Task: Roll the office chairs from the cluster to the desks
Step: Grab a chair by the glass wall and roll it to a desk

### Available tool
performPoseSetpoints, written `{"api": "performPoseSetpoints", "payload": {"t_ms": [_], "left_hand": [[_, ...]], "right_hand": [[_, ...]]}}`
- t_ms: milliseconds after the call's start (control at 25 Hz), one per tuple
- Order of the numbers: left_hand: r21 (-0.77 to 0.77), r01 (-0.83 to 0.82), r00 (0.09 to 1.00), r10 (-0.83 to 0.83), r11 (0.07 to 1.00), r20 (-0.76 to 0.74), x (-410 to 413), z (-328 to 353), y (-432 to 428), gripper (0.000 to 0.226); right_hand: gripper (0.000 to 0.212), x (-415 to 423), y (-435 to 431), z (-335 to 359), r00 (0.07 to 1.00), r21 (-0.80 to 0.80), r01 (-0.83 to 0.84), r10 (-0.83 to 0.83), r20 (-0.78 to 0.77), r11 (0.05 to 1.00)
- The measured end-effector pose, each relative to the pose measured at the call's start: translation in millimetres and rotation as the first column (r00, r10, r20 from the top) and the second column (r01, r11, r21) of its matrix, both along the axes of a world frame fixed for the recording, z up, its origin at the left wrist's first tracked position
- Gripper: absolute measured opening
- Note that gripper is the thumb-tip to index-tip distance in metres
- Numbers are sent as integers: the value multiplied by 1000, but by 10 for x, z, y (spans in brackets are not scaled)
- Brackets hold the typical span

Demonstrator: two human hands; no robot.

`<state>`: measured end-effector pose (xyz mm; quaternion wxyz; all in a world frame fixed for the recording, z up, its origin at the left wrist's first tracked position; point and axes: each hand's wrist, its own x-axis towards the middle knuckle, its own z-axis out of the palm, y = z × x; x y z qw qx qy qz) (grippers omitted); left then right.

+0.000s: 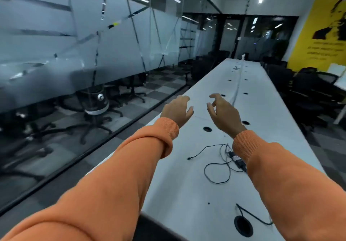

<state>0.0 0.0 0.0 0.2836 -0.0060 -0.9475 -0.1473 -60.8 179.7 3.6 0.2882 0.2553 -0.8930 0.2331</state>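
While both hands hover empty over the surface [187,188], we judge the step in hand to be an approach: no chair is gripped yet. Our left hand [177,110] and right hand [222,113] hold nothing, with fingers loosely curled and spread. Office chairs [309,95] stand grouped to the right of the surface, well apart from us. Others sit behind the glass partition [112,44] at left. The next move calls for reaching a backrest and gripping it with both hands. The chairs are black, on star-shaped caster bases. The surface is long, white and matt, pierced by round grommet holes [207,129]. A thin black cable [215,167] lies looped on it.
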Motion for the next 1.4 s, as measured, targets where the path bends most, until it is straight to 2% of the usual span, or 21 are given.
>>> {"api": "performPoseSetpoints", "payload": {"t_ms": [240,480,680,840,1120,1400], "left_hand": [[16,-172,981,169,985,91,686,-468,-701,38],[29,-315,939,307,949,151,1294,-780,-1743,34],[-75,-435,871,441,897,217,1652,-1035,-2902,35],[-82,-440,853,445,894,272,1802,-1108,-3738,38],[-22,-399,866,384,917,318,1498,-1312,-4545,41],[-41,-315,901,313,948,300,444,-1392,-5424,40]], "right_hand": [[34,468,-940,-437,972,14,-218,216,89,976],[35,918,-2149,-817,903,22,-408,399,162,913],[46,1216,-3382,-1088,843,-36,-473,464,272,880],[50,1364,-4242,-1300,820,-32,-486,469,329,873],[51,1082,-5159,-1445,841,44,-473,437,319,880],[53,103,-5999,-1662,876,68,-401,360,321,914]]}}
